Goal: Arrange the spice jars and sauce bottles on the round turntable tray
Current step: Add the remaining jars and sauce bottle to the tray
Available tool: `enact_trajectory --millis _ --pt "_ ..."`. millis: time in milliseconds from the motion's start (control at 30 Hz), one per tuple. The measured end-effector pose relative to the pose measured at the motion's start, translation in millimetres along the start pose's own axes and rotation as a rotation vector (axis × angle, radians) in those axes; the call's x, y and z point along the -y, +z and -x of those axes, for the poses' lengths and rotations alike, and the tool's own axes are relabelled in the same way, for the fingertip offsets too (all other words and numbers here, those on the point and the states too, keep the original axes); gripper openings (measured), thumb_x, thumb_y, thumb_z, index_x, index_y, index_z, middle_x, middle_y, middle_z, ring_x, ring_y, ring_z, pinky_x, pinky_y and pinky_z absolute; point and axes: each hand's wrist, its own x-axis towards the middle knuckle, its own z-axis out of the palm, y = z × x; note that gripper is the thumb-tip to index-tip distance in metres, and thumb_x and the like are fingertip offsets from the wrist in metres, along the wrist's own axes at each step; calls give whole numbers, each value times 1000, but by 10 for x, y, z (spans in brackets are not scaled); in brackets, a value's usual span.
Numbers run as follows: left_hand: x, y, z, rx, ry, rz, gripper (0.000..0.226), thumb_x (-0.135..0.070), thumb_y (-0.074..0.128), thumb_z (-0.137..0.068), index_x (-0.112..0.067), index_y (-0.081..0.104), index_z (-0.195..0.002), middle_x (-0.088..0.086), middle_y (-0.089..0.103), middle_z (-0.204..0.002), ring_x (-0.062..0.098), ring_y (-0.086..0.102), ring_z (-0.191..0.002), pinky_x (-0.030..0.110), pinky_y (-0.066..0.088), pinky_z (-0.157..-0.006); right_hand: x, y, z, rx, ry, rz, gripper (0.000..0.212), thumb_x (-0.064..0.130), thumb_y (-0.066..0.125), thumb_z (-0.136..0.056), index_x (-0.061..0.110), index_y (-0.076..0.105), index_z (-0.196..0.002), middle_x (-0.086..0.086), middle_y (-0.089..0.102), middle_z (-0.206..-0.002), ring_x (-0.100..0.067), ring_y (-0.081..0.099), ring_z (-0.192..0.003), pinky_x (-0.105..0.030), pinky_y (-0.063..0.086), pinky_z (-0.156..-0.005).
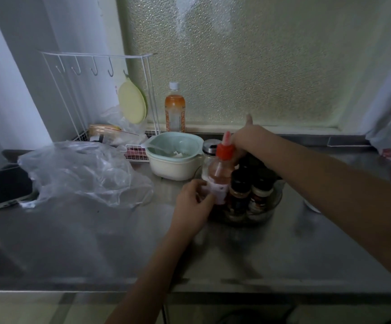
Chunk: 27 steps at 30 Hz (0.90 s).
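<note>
From my feed I see my left hand (193, 202) wrapped around the lower, labelled part of a squeeze sauce bottle (220, 174) with a red nozzle cap, its fingers (203, 197) closed on the label; the bottle stands upright at the left edge of the clear round turntable tray (275, 202), though I cannot tell whether its base rests inside the rim. My right hand (248, 141) reaches over the back of the tray, thumb raised, and its fingers are hidden behind the bottle and the jars, so I cannot tell what they hold, if anything. Two dark-lidded spice jars (248, 195) stand at the front of the tray, touching each other, with more dark lids behind them under my right forearm. A glass jar with a silver lid (209, 150) stands just behind the sauce bottle. On the steel counter (96, 242) to the left sit a pale bowl with a green strainer (174, 157), a crumpled clear plastic bag (82, 174) and a phone (10, 185). An orange drink bottle (174, 108) stands by the frosted window.
</note>
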Motion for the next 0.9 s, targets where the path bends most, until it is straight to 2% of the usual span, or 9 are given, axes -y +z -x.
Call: enact_trajectory --millis 67,167,233,300,400,467,700,800,900 --pt "-40 -77 -16 2 -36 96 17 -24 51 -69 -26 68 -72 -5 68 -65 4 58 -57 27 48 -60 -63 20 92 -24 -40 -38 53 36 40 -95 17 30 -143 -13 36 -149 -36 19 -143 -61 -11 -110" --pt "-103 -192 -39 -114 -17 106 25 -19 47 -68 -27 69 -61 -5 69 -59 9 59 -55 30 49 -59 -192 41 249 -221 -215 -200 33 13 39 -91 17 60 -115 -7 60 -124 -27 45 -127 -65 -5 -110" --pt "-160 -266 -89 -245 52 70 23 -17 48 -72 -21 70 -71 -1 69 -66 12 62 -61 25 50 -61 -295 90 380 -396 -249 -394 32 10 43 -87 21 67 -106 -2 65 -117 -23 53 -115 -58 16 -110" --pt "-216 -298 -185 -312 80 -13 19 -17 51 -81 -13 68 -89 0 68 -79 13 61 -71 16 46 -61 -390 244 557 -609 -230 -706 31 9 47 -87 22 69 -104 -3 66 -114 -20 56 -105 -37 40 -94" --pt "-153 -218 -294 -210 -24 -104 22 -10 49 -91 -6 57 -111 7 64 -99 20 59 -87 26 43 -71 -243 711 978 -1003 -11 -1205 25 5 47 -89 17 68 -97 -2 68 -99 -17 59 -92 -25 41 -74" --pt "-37 -123 -292 -112 -38 -126 24 -4 46 -90 -6 55 -112 13 66 -107 28 60 -99 33 46 -81 126 1100 1249 -1185 145 -1274 20 9 45 -88 15 64 -90 -1 65 -88 -19 59 -84 -26 40 -71" --pt "-61 -141 -208 -131 26 -230 26 2 42 -86 -4 67 -94 14 71 -96 24 62 -90 26 40 -72 1041 1645 1223 -909 -93 -1004 40 26 42 -86 21 58 -122 -1 65 -114 -19 56 -105 -28 48 -86" --pt "-69 -219 -219 -85 46 -230 28 5 45 -82 -7 70 -90 8 72 -91 17 61 -85 18 37 -67 940 1739 1157 -877 -56 -1115 21 23 52 -92 21 62 -110 1 64 -107 -15 55 -102 -19 40 -86" --pt "-59 -246 -350 47 147 -376 18 -4 57 -85 -7 71 -95 12 72 -93 19 60 -80 21 38 -68 721 1849 1141 -878 -4 -1174 5 23 58 -90 21 61 -93 3 63 -92 -13 56 -89 -24 45 -73"
